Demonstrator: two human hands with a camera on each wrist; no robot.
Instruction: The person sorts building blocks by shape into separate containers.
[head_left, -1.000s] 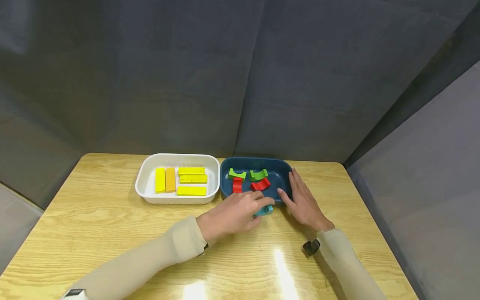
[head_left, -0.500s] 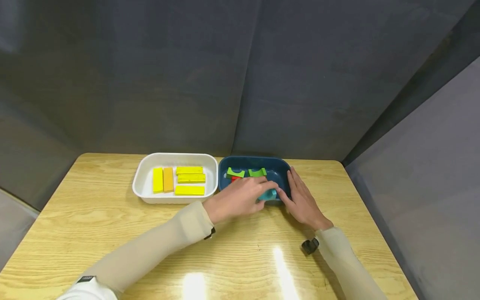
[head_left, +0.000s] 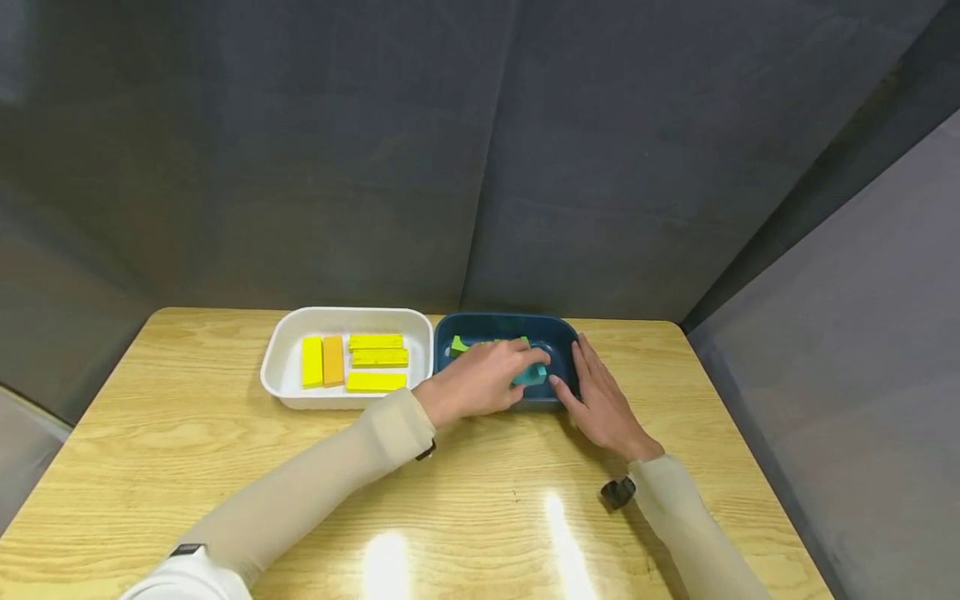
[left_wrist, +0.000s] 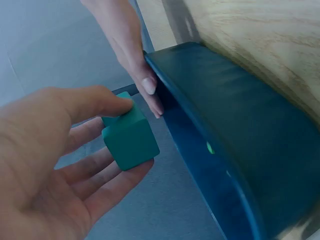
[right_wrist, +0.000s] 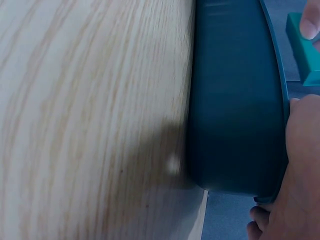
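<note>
A teal building block (left_wrist: 131, 137) is pinched between the thumb and fingers of my left hand (head_left: 480, 379). In the head view, that hand is over the dark blue tray (head_left: 558, 333), and the block overlaps the tray's interior. My right hand (head_left: 606, 408) rests at the tray's right end, fingers straight along the rim and thumb over its near corner. Green blocks (head_left: 458, 345) lie in the tray, mostly hidden behind the left hand. The red blocks are hidden there now.
Left of the blue tray, close beside it, stands a white tray (head_left: 273, 375) with several yellow blocks (head_left: 377, 382) and one orange block (head_left: 333, 361). Both trays sit near the back edge of the wooden table (head_left: 480, 508). A dark cloth wall (head_left: 337, 167) rises behind.
My left hand has carried the teal block from the tray's near rim to over its interior, covering the red blocks and most of the green ones. The right hand stays at the tray's end.
</note>
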